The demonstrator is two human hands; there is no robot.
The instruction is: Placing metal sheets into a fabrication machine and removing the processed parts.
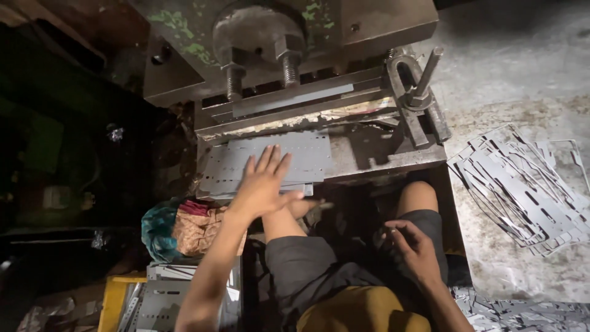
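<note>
Left hand: the left hand (263, 182) lies flat, fingers spread, on the punched metal sheet (264, 163).
Sheet: on the press bed (375, 154), at 12 o'clock.
Right hand: the right hand (413, 246) is loosely curled, holding nothing, on the knee at 4 o'clock.

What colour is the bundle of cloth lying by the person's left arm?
The cloth bundle is teal on one side and reddish-orange patterned on the other, seen in the head view.

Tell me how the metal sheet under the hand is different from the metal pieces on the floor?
The sheet lies flat on the press bed, alone, with the left hand on it; the floor pieces lie in a messy, overlapping heap, untouched. The sheet has small holes; the floor pieces have long cut-out slots. Both are thin grey metal.
</note>
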